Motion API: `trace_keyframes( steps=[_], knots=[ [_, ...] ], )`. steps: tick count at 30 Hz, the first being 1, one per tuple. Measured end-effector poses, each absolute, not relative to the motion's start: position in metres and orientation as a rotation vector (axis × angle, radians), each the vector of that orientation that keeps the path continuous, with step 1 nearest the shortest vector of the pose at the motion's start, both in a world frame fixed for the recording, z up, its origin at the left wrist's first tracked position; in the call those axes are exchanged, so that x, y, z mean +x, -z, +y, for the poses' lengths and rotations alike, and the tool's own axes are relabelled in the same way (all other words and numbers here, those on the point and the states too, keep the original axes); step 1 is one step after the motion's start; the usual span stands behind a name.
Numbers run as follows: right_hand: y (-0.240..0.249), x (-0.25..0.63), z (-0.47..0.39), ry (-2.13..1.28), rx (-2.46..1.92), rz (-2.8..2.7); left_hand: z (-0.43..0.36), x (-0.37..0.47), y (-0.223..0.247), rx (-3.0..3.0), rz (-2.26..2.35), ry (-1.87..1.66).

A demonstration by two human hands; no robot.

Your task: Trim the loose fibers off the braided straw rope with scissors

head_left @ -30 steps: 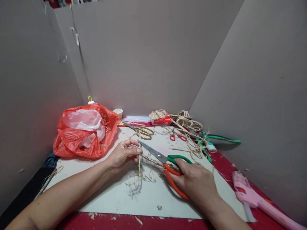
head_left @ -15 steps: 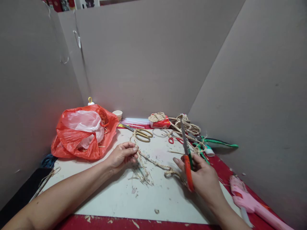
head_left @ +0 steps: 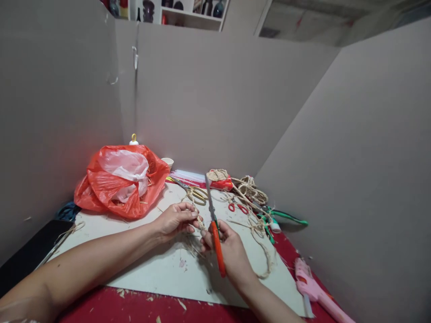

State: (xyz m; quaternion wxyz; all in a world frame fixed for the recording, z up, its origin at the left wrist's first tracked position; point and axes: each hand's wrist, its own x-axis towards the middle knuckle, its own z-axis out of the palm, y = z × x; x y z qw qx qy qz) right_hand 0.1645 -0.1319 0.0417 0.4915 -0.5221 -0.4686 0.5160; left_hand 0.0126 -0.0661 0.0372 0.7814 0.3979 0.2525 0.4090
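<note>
My left hand (head_left: 180,220) pinches a thin braided straw cord (head_left: 200,220) over the middle of the white board (head_left: 161,269). Close beside it on the right, my right hand (head_left: 226,249) holds scissors (head_left: 216,242) with orange and green handles, blades pointing up and away. The right thumb and fingertips meet at the cord's lower part, partly hidden. Loose fibre ends hang below both hands. Gold-handled scissors (head_left: 197,194) lie just behind my left hand.
A red plastic bag (head_left: 101,188) sits at the back left, a black flat object (head_left: 28,251) at the left edge. Straw coils (head_left: 252,193), small red-handled scissors (head_left: 238,207) and green-handled pliers (head_left: 288,217) lie at the back right. A pink glue gun (head_left: 313,285) rests front right. Grey panels surround the table.
My right hand has moved left with the scissors, up to the cord by my left hand. The view has shifted, showing more shelf above the panels.
</note>
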Motion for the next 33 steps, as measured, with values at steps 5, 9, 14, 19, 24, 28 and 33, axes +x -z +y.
trace_keyframes(
  steps=[5,9,14,19,24,28,33],
  knots=[
    [-0.021,0.152,-0.123,-1.24,-1.149,-0.987,-0.064,0.01,-0.037,0.812,0.551,-0.936],
    [-0.007,0.15,-0.127,-1.316,-1.108,-0.958,-0.063,0.011,-0.031,0.841,0.551,-0.953],
    [-0.003,0.152,-0.133,-1.329,-1.127,-1.006,-0.063,0.013,-0.026,0.87,0.598,-0.992],
    [0.0,0.146,-0.139,-1.406,-1.137,-0.99,-0.071,0.02,-0.025,0.915,0.705,-1.121],
    [0.001,0.141,-0.145,-1.425,-1.149,-0.969,-0.069,0.02,-0.024,0.938,0.725,-1.091],
    [0.003,0.141,-0.146,-1.391,-1.172,-0.952,-0.058,0.013,-0.025,0.96,0.705,-1.038],
    [0.013,0.143,-0.143,-1.316,-1.201,-0.979,-0.052,0.008,-0.028,0.957,0.713,-1.037]
  ],
)
